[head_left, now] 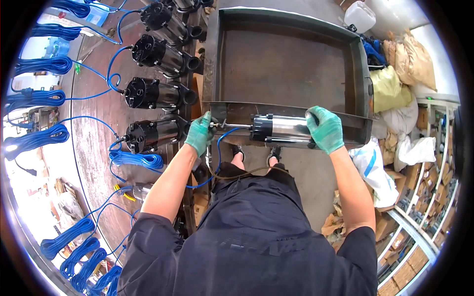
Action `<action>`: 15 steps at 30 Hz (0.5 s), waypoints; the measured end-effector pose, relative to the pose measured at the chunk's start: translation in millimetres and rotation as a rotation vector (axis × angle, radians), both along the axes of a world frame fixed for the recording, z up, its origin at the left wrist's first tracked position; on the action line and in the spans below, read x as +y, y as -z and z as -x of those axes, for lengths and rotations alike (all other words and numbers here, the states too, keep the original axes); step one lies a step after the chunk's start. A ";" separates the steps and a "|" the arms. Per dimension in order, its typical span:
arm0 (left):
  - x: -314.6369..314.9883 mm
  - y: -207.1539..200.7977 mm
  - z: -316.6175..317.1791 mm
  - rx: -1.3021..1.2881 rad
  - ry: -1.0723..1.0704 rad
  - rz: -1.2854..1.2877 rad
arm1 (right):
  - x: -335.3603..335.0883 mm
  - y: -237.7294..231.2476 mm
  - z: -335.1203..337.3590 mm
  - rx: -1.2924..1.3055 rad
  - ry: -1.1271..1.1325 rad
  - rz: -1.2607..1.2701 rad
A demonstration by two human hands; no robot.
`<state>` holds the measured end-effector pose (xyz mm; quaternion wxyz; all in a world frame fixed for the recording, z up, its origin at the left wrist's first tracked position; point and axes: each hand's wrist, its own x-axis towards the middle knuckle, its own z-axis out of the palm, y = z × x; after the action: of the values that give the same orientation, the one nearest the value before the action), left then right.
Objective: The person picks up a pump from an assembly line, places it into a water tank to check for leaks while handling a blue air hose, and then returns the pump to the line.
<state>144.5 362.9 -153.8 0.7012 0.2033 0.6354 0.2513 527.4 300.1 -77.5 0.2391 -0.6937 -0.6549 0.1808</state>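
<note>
Item, held: one silver-and-black pump (284,129), cylindrical, lying on its side across the near edge of the tank, between the two hands; black cap to the left, bright metal casing to the right. Whether it bears on the edge beneath cannot be told.

Item: left hand (199,133), green-gloved, fingers closed around a metal fitting (215,124) in line with the pump's capped end; a thin rod (238,126) runs between fitting and cap.

Item: right hand (326,129), green-gloved, fingers bent over the pump's right end and gripping it; the undersides of the fingers are hidden.

Item: one blue cable (218,146), leaving the capped end and curving down past the left forearm.

Item: one rectangular metal tank (211,64), dark, rust-brown inside, in front of the person.

Item, left: one brown table (91,130), bearing a row of black-and-silver pumps (158,92) with blue leads; one blue cable coil (136,159) near the closest of these; one yellow-handled tool (126,193) lower down.

Item, right: one white jug (359,16); one yellow sack (386,89); one white shelf frame (417,232) with cartons.
</note>
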 end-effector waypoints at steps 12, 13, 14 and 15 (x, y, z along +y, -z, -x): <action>0.7 -1.8 -12.8 0.095 0.074 -0.025 | 1.7 -1.3 6.8 -0.016 0.076 -0.060; 0.6 -2.6 -12.7 0.082 0.071 -0.022 | 1.7 -1.7 7.2 -0.019 0.081 -0.060; -0.5 -3.6 -10.7 0.069 0.068 -0.019 | 1.4 -2.2 7.7 -0.022 0.085 -0.060; -0.8 -4.2 -10.3 0.055 0.065 -0.017 | 1.5 -2.6 8.3 -0.020 0.091 -0.054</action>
<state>154.8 362.0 -149.6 0.6894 0.2367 0.6455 0.2282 519.1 301.6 -74.9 0.2590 -0.7179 -0.6297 0.1450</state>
